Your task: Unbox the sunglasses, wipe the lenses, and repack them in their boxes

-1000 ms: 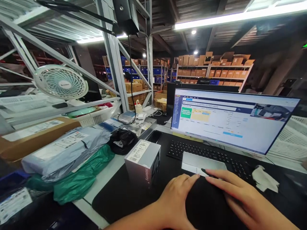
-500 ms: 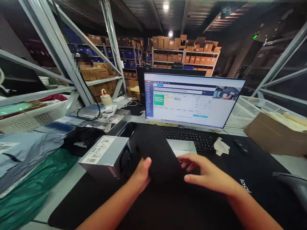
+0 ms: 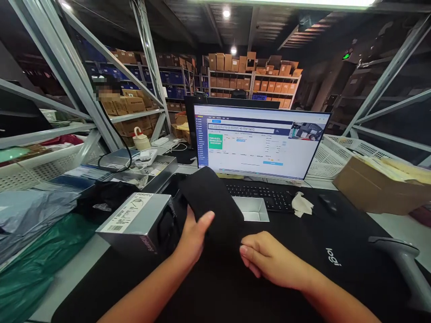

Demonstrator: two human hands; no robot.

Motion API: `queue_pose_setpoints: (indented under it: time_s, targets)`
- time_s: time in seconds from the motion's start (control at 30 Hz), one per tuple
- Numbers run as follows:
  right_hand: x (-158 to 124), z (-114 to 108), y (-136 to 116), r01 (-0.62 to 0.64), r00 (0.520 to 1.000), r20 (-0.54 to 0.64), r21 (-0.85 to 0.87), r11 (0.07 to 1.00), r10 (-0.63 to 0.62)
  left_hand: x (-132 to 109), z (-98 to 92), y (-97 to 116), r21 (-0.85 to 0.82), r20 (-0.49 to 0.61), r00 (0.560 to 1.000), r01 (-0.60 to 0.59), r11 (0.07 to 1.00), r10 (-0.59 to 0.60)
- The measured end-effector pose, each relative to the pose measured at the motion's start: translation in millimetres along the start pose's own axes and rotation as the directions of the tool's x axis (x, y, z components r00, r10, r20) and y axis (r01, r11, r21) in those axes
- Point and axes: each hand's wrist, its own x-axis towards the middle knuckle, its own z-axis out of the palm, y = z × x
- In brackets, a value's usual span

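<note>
"logi" on blk mat (image 3: 323, 229), box (image 3: 136, 220) txt blurry

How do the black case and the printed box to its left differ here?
Look: the black case is plain on its visible face; the printed box is grey with a white label.
Shape: the case has rounded corners, the box sharp ones.
Pose: the case is tilted in the left hand; the box rests on the desk mat.
Shared: both are nearer than the monitor.
</note>
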Motion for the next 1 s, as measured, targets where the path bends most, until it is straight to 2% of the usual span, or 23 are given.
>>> queue_pose_setpoints:
  time_s: [0.07,0.1,0.17,0.2,0.27,0.33,0.37,0.43,0.57,0.6,0.63,0.73,0.77,0.8,0.83,0.93,1.0]
  targets:
    - [-8,-9,-5,-0.019,0.999,0.033,0.077,0.997,0.017,-5,0.2,-5,0.258,0.009,0.99,-0.141,0.956,0.144]
    - [-12,-12,-5,-0.019,0.999,0.03,0.144,0.989,0.015,-9,1.0,-7,0.362,0.048,0.98,-0.196,0.911,0.192]
    - [-17,-20,-5,0.018,1.0,-0.024,0.305,0.952,-0.012,-18,3.2,-12,0.486,0.197,0.943,-0.331,0.809,0.268]
    - [-20,-24,-4,0.048,0.997,-0.068,0.376,0.925,-0.024,-22,4.2,-14,0.517,0.3,0.906,-0.417,0.748,0.298]
    - [-27,-31,-4,0.068,0.992,-0.123,0.467,0.881,-0.011,-31,4.4,-16,0.53,0.505,0.806,-0.573,0.625,0.31]
    - [-35,-38,-6,0.016,0.995,-0.092,0.496,0.868,0.035,-36,2.3,-15,0.521,0.631,0.728,-0.654,0.549,0.268]
    - [-40,-41,-8,-0.018,0.997,-0.062,0.495,0.869,0.056,-37,0.8,-13,0.519,0.66,0.711,-0.666,0.536,0.244]
    - [-48,-47,-11,-0.04,0.995,-0.056,0.495,0.868,0.079,-39,-1.6,-8,0.521,0.674,0.71,-0.654,0.549,0.206]
    - [-54,-59,-13,0.025,0.972,-0.215,0.476,0.879,0.089,-45,-1.2,-3,0.551,0.629,0.763,-0.571,0.609,0.146]
    - [-51,-61,-12,0.028,0.967,-0.236,0.461,0.887,0.092,-49,-0.3,-5,0.561,0.638,0.762,-0.561,0.609,0.114]
    - [-47,-61,-9,0.021,0.965,-0.242,0.444,0.896,0.097,-53,0.5,-9,0.57,0.66,0.748,-0.557,0.604,0.068]
    - [-26,-54,-1,-0.023,0.967,-0.227,0.383,0.924,0.118,-65,1.8,-22,0.564,0.753,0.652,-0.567,0.6,-0.092]
    - [-21,-50,0,-0.025,0.965,-0.237,0.356,0.934,0.116,-68,1.7,-26,0.555,0.764,0.636,-0.559,0.615,-0.111]
    - [-16,-47,0,-0.013,0.959,-0.264,0.327,0.945,0.105,-70,1.3,-30,0.549,0.759,0.642,-0.537,0.641,-0.112]
    - [-15,-45,-1,0.01,0.95,-0.301,0.302,0.953,0.085,-71,0.5,-32,0.545,0.736,0.67,-0.498,0.674,-0.1]
    - [-23,-38,-8,0.104,0.93,-0.366,0.274,0.956,0.004,-70,-3.8,-36,0.522,0.581,0.811,-0.308,0.795,-0.068]
    - [-34,-31,-13,0.122,0.951,-0.306,0.267,0.956,-0.036,-68,-8.6,-38,0.451,0.432,0.9,-0.159,0.878,-0.059]
